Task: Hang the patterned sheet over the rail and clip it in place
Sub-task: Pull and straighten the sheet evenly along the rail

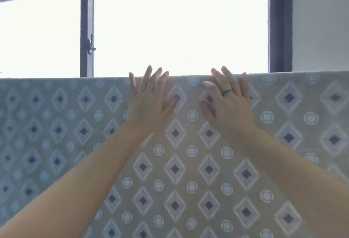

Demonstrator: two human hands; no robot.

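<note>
Sheet: the patterned sheet [175, 169] hangs flat across the whole width of the view; its top is a straight folded edge running from side to side, a little higher at the right
Rail: hidden under that top fold; the cloth drapes over it and falls toward the person
Pattern: rows of upright diamonds, each with pale nested outlines and a small dark purple-red square at the centre, set between rows of small pale discs ringed in white
Cloth: thin-looking, matte and soft; the ground is sandy beige in the middle and grey-green toward the left; the weave is too blurred to tell
Left hand: the left hand [149, 99] lies flat on the sheet just under the fold, its back to the camera, on a bare forearm reaching up from the lower left
Left fingers: the fingers [148, 76] are straight and spread wide, tips at the top edge, thumb angled to the right; they rest on the cloth and grip nothing
Right hand: the right hand [229, 103] lies flat on the sheet near the left hand, apart from it
Right fingers: straight and splayed, tips at the top edge, lying on the cloth without closing round it
Ring: a smooth dark grey-blue ring [227, 92] sits on one finger of the right hand
Window: a window [179, 26] of white glare stands behind the sheet, with a dark frame upright [86, 11] carrying a small latch [91, 46]
Wall: a plain, smooth pale grey wall [321, 20] is at the far right
</note>
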